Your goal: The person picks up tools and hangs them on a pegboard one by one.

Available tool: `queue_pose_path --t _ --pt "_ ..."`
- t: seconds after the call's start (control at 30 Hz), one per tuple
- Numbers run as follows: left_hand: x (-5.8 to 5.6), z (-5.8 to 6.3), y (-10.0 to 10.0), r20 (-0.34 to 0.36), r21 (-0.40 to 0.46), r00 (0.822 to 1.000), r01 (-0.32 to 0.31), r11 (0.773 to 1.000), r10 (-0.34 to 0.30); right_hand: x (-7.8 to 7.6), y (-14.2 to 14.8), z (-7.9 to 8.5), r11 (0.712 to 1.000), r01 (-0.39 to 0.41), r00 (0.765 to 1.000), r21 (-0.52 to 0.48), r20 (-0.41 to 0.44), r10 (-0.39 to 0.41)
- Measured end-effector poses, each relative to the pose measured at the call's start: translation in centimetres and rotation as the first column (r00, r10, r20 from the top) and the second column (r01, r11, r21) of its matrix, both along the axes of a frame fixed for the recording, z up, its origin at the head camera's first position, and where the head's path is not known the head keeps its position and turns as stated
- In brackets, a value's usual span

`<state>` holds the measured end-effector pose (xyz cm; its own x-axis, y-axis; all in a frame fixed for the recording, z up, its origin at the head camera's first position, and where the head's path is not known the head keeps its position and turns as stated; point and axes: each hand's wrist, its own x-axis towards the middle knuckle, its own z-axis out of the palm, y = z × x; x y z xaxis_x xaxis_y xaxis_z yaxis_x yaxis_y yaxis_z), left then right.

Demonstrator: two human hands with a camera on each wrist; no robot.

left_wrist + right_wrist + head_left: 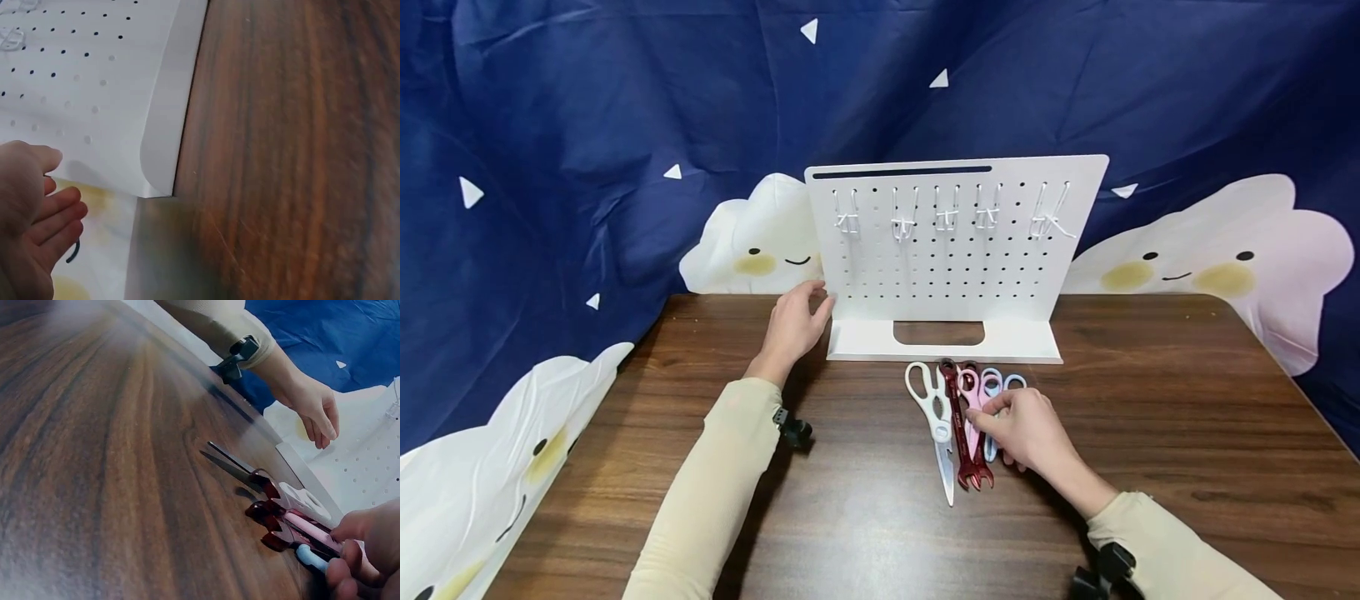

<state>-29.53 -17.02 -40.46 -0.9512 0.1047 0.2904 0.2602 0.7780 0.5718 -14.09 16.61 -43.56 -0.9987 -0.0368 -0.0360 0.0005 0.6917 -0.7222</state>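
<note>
My right hand (1026, 425) bends over a cluster of tools on the table, thumb and fingertips pinching the pink scissors (972, 393). Blue scissors (991, 450) lie beside these, partly under the fingers. To their left are two dark red wrenches (958, 433), close together, their open ends toward me. White-handled scissors (942, 432) lie leftmost, blades pointing toward me. In the right wrist view, the thumb meets the pink scissors (312, 528) near the blue pair (310, 556). My left hand (797, 321), fingers relaxed, is at the lower left edge of the white pegboard (955, 275).
The pegboard stands on its white base (1015, 342) behind the tools, with several wire hooks (946, 218) along its upper part. A brown wooden table (850, 517) lies under everything. Behind hangs a blue curtain (685, 92) with cloud faces.
</note>
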Motion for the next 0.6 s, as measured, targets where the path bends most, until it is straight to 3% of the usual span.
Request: queue_pose_path --t 0.17,0.33,0.6 --pt "-0.6 -0.1 0.2 0.045 0.120 0.999 0.005 0.993 -0.010 -0.2 0.2 -0.1 0.998 -0.004 0.998 -0.061 0.064 0.008" --pt "-1.0 -0.1 0.4 0.068 0.209 0.998 -0.002 0.978 -0.012 -0.5 0.3 -0.3 0.981 0.009 0.987 -0.195 0.158 0.022" --pt "-1.9 -0.1 0.9 0.063 0.231 0.998 -0.011 0.973 -0.003 -1.0 0.9 -0.5 0.944 0.046 0.974 -0.328 0.224 0.030"
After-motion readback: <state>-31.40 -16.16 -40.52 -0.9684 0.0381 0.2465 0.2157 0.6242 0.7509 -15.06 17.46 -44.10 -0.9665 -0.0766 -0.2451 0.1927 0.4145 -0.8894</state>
